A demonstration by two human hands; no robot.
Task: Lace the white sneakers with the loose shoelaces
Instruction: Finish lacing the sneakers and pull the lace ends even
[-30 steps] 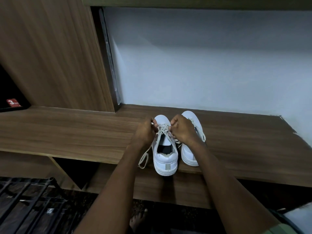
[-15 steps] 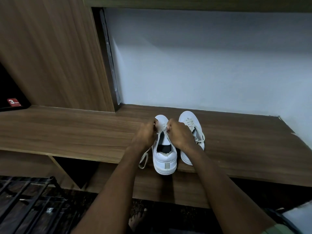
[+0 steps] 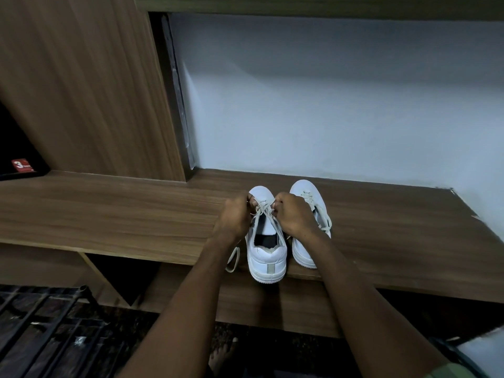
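A black panel with a small red sticker [image 3: 21, 165] sits at the far left, well left of the near sneaker. A black metal rack [image 3: 46, 323] stands on the floor below and left of that sneaker. The wooden shelf [image 3: 109, 214] carries both white sneakers, heels toward the person.

The near sneaker [image 3: 266, 249] stands at the shelf's front edge, its heel slightly over the lip. A loose shoelace end [image 3: 233, 259] hangs down just left of its side, over the shelf edge. The left hand [image 3: 235, 216] is at the left side of this sneaker's eyelets, fingers curled and pinching a strand of the shoelace [image 3: 264, 208]. The lace crosses over the tongue between the two hands. The right hand [image 3: 293, 214] is at the right side of the same eyelets, fingers curled and pinching the other strand.

The second sneaker [image 3: 309, 203] stands just right of the near sneaker, partly hidden by the right wrist, with its own lace already threaded and looped at its side. A bare foot [image 3: 222, 356] shows on the floor below the near sneaker.
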